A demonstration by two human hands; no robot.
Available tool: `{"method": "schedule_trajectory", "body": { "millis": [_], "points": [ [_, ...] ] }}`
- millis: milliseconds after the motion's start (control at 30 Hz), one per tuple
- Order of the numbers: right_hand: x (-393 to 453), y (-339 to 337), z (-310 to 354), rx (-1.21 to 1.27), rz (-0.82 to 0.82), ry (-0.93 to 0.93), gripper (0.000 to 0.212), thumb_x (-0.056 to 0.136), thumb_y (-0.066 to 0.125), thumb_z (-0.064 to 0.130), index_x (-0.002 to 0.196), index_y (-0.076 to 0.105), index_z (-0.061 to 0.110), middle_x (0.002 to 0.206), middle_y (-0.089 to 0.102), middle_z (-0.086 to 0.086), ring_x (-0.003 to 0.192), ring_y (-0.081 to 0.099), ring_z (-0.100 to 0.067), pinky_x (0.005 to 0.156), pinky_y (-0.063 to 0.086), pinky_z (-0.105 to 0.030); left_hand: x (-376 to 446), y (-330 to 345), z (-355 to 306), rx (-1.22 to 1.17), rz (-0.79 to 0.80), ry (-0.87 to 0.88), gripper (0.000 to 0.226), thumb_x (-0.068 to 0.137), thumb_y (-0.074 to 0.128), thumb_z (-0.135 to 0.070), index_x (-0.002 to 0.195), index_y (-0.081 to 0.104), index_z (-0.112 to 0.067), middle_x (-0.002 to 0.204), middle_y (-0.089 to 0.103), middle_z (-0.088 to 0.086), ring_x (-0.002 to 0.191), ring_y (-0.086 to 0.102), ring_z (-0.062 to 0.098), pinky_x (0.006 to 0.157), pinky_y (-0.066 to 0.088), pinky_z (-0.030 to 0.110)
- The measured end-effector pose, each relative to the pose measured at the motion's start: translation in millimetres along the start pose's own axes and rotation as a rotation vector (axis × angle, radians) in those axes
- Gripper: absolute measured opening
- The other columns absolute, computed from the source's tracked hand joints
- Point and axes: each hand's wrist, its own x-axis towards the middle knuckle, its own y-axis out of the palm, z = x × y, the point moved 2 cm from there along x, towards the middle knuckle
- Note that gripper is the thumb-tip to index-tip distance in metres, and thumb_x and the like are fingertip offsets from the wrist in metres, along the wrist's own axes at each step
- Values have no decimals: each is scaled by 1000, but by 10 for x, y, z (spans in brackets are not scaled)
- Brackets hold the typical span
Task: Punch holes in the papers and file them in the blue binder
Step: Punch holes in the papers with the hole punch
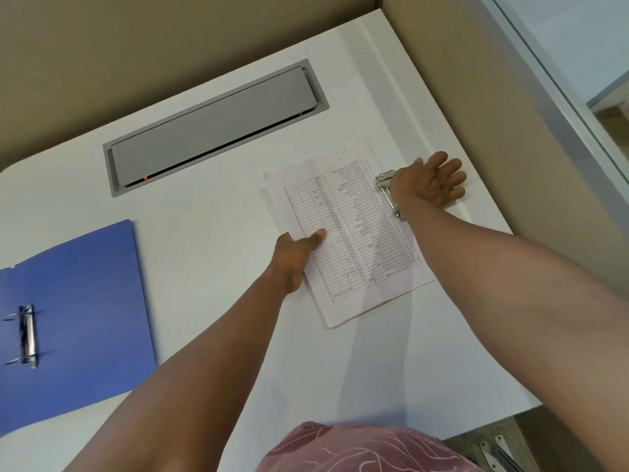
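A thin stack of printed table sheets (350,233) lies on the white desk (218,240), its far right edge slid into a metal hole punch (386,185). My right hand (429,183) lies flat on top of the punch, fingers spread, pressing down; most of the punch is hidden under it. My left hand (299,253) holds the left edge of the sheets, thumb on top, fingers tucked underneath. The blue binder (85,318) lies open at the left of the desk, with its two-ring metal clip (27,335) showing.
A grey cable-tray lid (214,127) with a small red light is set into the desk at the back. Beige partition walls (476,97) close off the back and right sides. The desk's front right corner ends near my right forearm.
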Motion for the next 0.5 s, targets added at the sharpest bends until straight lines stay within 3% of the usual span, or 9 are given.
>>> {"method": "schedule_trajectory", "body": {
  "millis": [167, 300, 500],
  "points": [
    [8, -28, 14, 21, 15, 23, 41, 98, 29, 35, 131, 36, 12, 137, 34, -13, 122, 34, -32, 96, 28, -46, 14, -13, -3, -11, -5, -15, 36, 84, 78, -16, 118, 66, -10, 108, 76, 3, 98, 73, 23, 87, 58, 48],
    [6, -57, 18, 57, 40, 36, 43, 97, 31, 37, 131, 36, 11, 136, 35, -13, 122, 34, -32, 96, 28, -46, 1, -10, -12, -16, 10, -9, 23, 86, 77, -14, 107, 69, -15, 104, 76, 1, 95, 73, 21, 85, 59, 45],
    [-22, -114, 28, 118, 75, 62, 54, 96, 26, 49, 132, 37, 11, 136, 35, -14, 122, 34, -34, 98, 27, -47, -13, -11, -19, -14, -4, -12, 25, 85, 78, -15, 108, 67, -14, 104, 76, 2, 97, 72, 23, 86, 58, 46]
  ]
}}
